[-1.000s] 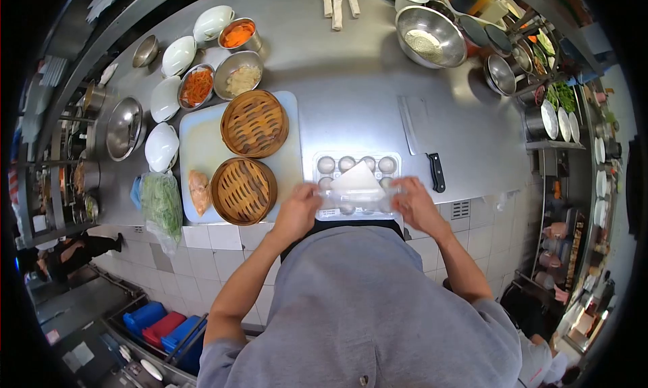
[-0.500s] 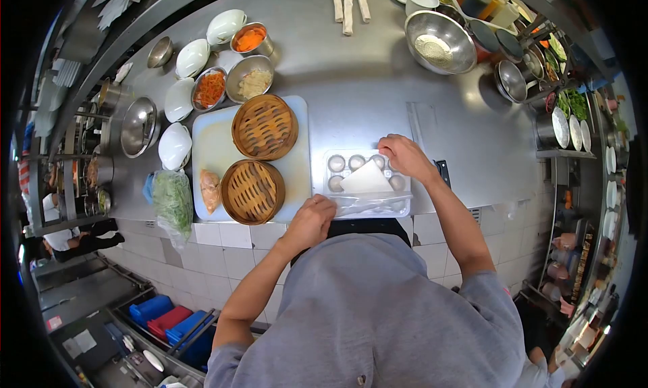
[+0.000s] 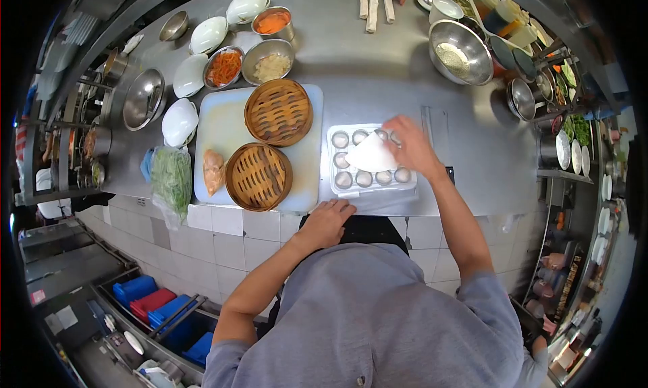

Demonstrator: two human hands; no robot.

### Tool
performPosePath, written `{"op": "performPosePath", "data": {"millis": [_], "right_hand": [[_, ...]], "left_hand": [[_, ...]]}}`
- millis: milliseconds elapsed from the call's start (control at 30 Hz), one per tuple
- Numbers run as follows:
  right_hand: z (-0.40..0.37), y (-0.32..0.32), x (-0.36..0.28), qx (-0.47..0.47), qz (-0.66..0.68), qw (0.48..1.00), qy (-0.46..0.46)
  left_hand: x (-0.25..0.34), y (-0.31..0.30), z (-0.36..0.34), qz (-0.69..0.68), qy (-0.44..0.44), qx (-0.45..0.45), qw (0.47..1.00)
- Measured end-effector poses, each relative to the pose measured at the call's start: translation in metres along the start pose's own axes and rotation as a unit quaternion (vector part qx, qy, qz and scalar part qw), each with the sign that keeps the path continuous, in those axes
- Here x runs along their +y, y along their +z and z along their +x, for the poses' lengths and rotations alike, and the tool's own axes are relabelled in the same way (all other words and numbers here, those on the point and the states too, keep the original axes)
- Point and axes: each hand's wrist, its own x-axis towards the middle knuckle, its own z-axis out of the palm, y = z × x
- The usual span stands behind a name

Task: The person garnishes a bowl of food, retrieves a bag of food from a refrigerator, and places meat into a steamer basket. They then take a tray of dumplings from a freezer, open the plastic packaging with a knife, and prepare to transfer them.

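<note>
A clear plastic tray point(image 3: 332, 164) of round pale balls in separate cups lies at the table's front edge. Over its middle is a sheet of white paper point(image 3: 370, 154), bent and partly covering the balls. My right hand point(image 3: 413, 147) is closed at the paper's right side, its fingertips blurred by motion. Resting by the front left corner of the tray, my left hand point(image 3: 327, 222) has its fingers slightly apart on the table edge. Clear film lies along the tray's front, close to those fingers.
Two bamboo steamers point(image 3: 278, 112) and a piece of raw meat point(image 3: 213, 172) sit on a white cutting board point(image 3: 219, 118). Bagged greens point(image 3: 171, 185) are at left. Bowls of shredded carrot point(image 3: 224, 68) stand behind; a steel bowl point(image 3: 461, 37) is back right. A dark-handled knife point(image 3: 450, 176) lies right.
My right hand has moved from the tray's far edge onto the paper, which has shifted and bent. The film across the front row is pulled back, baring more balls. My left hand has slid right.
</note>
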Motion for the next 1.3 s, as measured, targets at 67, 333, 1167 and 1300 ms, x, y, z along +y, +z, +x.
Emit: {"op": "performPosePath", "data": {"millis": [67, 333, 1167, 1300], "right_hand": [[-0.018, 0.008, -0.012, -0.043, -0.030, 0.999, -0.016], [-0.027, 0.016, -0.021, -0.052, -0.117, 0.992, 0.001], [0.032, 0.052, -0.120, 0.102, 0.474, 0.845, 0.226], [0.043, 0.070, -0.125, 0.084, 0.460, 0.847, 0.252]], "left_hand": [[0.009, -0.013, 0.001, -0.036, -0.024, 0.014, 0.999], [0.003, -0.050, -0.007, -0.080, -0.067, 0.120, 0.987], [-0.068, -0.096, 0.020, -0.651, -0.174, 0.397, 0.623], [-0.080, -0.105, 0.006, -0.646, -0.149, 0.448, 0.600]]}}
